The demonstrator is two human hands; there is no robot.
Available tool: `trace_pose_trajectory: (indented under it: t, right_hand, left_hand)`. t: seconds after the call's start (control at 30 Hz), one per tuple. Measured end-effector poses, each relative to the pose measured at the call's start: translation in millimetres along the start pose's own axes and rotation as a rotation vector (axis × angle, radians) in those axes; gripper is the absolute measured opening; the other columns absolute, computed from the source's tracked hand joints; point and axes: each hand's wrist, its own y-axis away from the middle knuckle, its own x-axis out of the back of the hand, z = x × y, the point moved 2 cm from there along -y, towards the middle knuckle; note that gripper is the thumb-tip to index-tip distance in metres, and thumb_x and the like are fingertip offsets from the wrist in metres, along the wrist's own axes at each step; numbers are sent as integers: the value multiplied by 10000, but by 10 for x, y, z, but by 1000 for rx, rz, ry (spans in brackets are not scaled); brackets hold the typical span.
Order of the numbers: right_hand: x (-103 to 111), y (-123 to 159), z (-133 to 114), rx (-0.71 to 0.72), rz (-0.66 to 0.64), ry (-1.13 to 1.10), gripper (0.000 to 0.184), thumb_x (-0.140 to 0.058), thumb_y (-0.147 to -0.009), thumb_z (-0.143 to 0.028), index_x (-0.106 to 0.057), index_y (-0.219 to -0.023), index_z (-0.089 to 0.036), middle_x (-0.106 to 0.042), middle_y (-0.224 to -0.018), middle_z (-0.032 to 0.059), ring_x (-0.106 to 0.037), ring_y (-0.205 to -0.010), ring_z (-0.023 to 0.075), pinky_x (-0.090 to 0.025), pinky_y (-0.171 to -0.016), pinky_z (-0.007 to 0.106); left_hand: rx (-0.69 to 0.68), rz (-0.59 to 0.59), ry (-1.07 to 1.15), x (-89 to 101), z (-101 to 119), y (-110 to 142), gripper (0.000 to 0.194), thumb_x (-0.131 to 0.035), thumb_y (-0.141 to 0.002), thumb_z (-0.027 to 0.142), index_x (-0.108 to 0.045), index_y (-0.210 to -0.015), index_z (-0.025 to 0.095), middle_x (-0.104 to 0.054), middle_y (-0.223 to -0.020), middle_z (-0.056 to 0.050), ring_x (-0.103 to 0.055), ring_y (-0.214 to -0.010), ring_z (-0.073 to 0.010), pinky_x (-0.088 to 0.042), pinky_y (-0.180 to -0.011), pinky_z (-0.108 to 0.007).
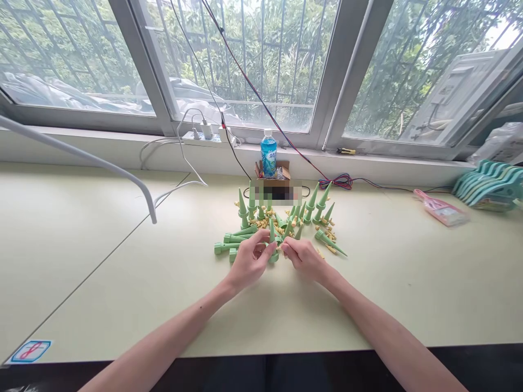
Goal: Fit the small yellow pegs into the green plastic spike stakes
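Observation:
A green plant watering spike (272, 234) stands point up in my left hand (252, 257), whose thumb and fingers close around its lower part. My right hand (304, 256) pinches a small yellow valve (280, 248) against the side of that spike; the fingertips hide most of the valve. Behind the hands, several more green spikes (242, 209) stand upright. Others lie on their sides, such as the spike (330, 242) to the right and the spike (229, 247) by my left hand. Loose yellow valves (327, 233) are scattered among them.
The pale table (134, 294) runs up to the windowsill. Behind the spikes, a blue bottle (268, 155) stands at a cardboard box (283, 166). A white cable (122, 174) hangs at left. To the right lie a pink packet (441, 208) and green hangers (486, 185).

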Motion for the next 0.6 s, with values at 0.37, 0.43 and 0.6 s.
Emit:
trace_pose_trajectory:
  t: [0.37, 0.43, 0.6]
  right_hand:
    - [-12, -7, 11, -9, 23, 0, 463, -266, -1046, -393, -401, -647, -199, -452, -561, -32, -403, -490, 92, -331, -539, 231]
    - [-11, -9, 5, -21, 31, -19, 493, -255, -1048, -406, -411, -630, -197, -470, -550, -27, -424, -485, 91, -346, -542, 228]
    - [-6, -22, -10, -43, 50, -36, 548, -239, -1047, -452, -421, -597, -197, -492, -523, -16, -450, -474, 98, -357, -535, 234]
  left_hand:
    - [-38, 9, -14, -10, 44, -4, 233, -592, -905, 402, -605, -977, 181, -655, -896, -46, -660, -679, -148, -534, -573, -244]
    - [-52, 15, -24, -12, 51, 0, 240, -597, -898, 415, -614, -959, 183, -654, -881, -43, -646, -649, -140, -525, -554, -243]
    - [-99, 21, -59, -14, 25, 20, 243, -622, -881, 420, -631, -957, 189, -639, -781, -26, -586, -572, -120, -493, -518, -239]
